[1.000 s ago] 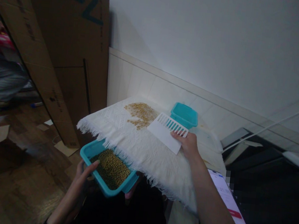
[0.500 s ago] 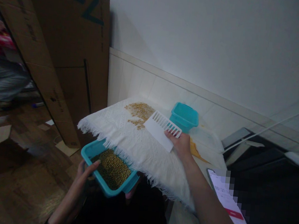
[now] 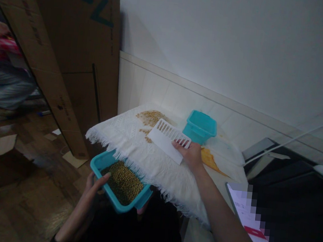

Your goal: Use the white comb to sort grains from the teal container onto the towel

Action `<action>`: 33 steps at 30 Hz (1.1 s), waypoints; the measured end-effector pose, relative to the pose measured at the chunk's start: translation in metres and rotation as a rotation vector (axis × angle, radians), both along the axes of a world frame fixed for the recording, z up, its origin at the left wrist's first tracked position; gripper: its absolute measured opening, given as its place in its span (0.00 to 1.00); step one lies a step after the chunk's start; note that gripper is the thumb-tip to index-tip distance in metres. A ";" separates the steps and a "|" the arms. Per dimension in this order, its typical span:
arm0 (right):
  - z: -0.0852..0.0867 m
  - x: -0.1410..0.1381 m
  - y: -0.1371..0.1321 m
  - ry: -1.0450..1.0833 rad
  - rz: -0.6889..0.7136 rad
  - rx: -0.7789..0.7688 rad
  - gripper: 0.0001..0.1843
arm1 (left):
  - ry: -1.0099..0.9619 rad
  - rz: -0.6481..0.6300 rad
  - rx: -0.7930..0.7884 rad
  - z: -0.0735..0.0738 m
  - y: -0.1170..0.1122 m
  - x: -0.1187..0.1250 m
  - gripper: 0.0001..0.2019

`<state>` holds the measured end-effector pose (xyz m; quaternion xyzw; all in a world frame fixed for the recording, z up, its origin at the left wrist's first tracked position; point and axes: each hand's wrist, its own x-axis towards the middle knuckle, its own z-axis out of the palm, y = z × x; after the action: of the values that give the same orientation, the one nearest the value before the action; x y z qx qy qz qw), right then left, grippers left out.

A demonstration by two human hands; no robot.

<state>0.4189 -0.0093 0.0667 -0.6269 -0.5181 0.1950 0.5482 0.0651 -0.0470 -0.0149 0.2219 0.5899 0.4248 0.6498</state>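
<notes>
My left hand (image 3: 92,189) grips a teal plastic container (image 3: 114,202), its thumb over the rim and the other fingers out of sight underneath. Inside lie many soybeans (image 3: 126,179). The container is held just below the fringed edge of a white cloth (image 3: 114,129) on the table. My right hand (image 3: 189,154) is closed on a flat white slotted scraper (image 3: 165,138), held low over the cloth. Left of and behind the scraper, loose soybeans (image 3: 150,116) are spread on the cloth, some of them hidden by it.
A second teal container (image 3: 201,127) stands by the wall, beside a clear lid (image 3: 224,150) and an orange cloth (image 3: 210,161). At right lies a phone (image 3: 251,223). Tall cardboard (image 3: 77,69) rises at left, with a person (image 3: 5,66) beyond.
My right hand has drawn the scraper slightly left and toward me, covering more of the smaller bean patch. My left hand keeps the container under the cloth's edge.
</notes>
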 end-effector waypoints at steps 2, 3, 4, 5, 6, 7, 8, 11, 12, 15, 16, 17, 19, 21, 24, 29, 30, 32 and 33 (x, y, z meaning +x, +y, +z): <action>0.000 -0.002 -0.001 -0.003 -0.015 0.004 0.25 | 0.020 0.002 0.000 -0.002 0.000 0.000 0.49; 0.000 -0.004 0.000 -0.011 -0.022 0.005 0.26 | 0.025 -0.003 -0.001 -0.002 0.001 0.000 0.49; -0.001 -0.006 0.000 -0.020 -0.026 0.003 0.27 | 0.025 -0.008 0.000 -0.003 0.001 0.000 0.49; -0.001 -0.007 0.000 -0.032 -0.026 -0.003 0.27 | 0.023 -0.014 -0.001 -0.004 0.001 -0.001 0.49; -0.001 -0.009 0.000 -0.044 -0.022 -0.012 0.28 | 0.023 -0.017 -0.003 -0.004 0.002 -0.001 0.50; -0.002 -0.011 0.000 -0.054 -0.016 -0.021 0.28 | 0.022 -0.019 -0.008 -0.005 0.002 -0.002 0.50; -0.001 -0.013 0.000 -0.062 -0.006 -0.030 0.28 | 0.019 -0.019 -0.015 -0.005 0.002 -0.002 0.51; 0.001 -0.018 -0.002 -0.077 0.028 -0.054 0.27 | 0.013 -0.020 -0.010 -0.004 0.001 -0.002 0.52; 0.002 -0.020 -0.004 -0.081 0.039 -0.057 0.26 | 0.013 -0.023 -0.002 -0.003 0.001 -0.001 0.51; 0.004 -0.024 -0.008 -0.087 0.060 -0.042 0.25 | 0.019 -0.032 0.010 -0.001 -0.002 0.000 0.48; 0.004 -0.024 -0.008 -0.081 0.060 -0.029 0.25 | 0.015 -0.031 0.012 0.000 -0.002 0.000 0.48; 0.003 -0.025 -0.009 -0.073 0.057 -0.017 0.25 | 0.008 -0.029 0.014 0.000 -0.003 0.001 0.48; 0.001 -0.025 -0.009 -0.063 0.044 -0.007 0.26 | -0.008 -0.031 0.026 0.001 -0.003 0.000 0.50; -0.001 -0.026 -0.009 -0.064 0.037 -0.016 0.27 | -0.011 -0.035 0.025 0.002 -0.003 0.000 0.51; -0.002 -0.027 -0.010 -0.069 0.042 -0.035 0.28 | 0.008 -0.046 0.003 0.001 -0.001 -0.001 0.51; 0.004 -0.027 -0.015 -0.070 0.062 -0.035 0.25 | 0.018 -0.037 -0.005 0.001 0.000 0.001 0.48; 0.007 -0.024 -0.016 -0.069 0.062 -0.027 0.24 | 0.018 -0.032 -0.002 0.001 0.000 0.001 0.47; 0.011 -0.015 -0.017 -0.067 0.054 -0.005 0.23 | 0.014 -0.028 0.012 0.002 -0.001 0.001 0.46; 0.013 -0.010 -0.018 -0.066 0.049 0.002 0.23 | 0.015 -0.027 0.018 0.003 -0.002 0.001 0.46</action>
<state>0.4089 -0.0277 0.0795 -0.6196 -0.5513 0.1870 0.5265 0.0660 -0.0486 -0.0124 0.2387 0.5878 0.4198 0.6490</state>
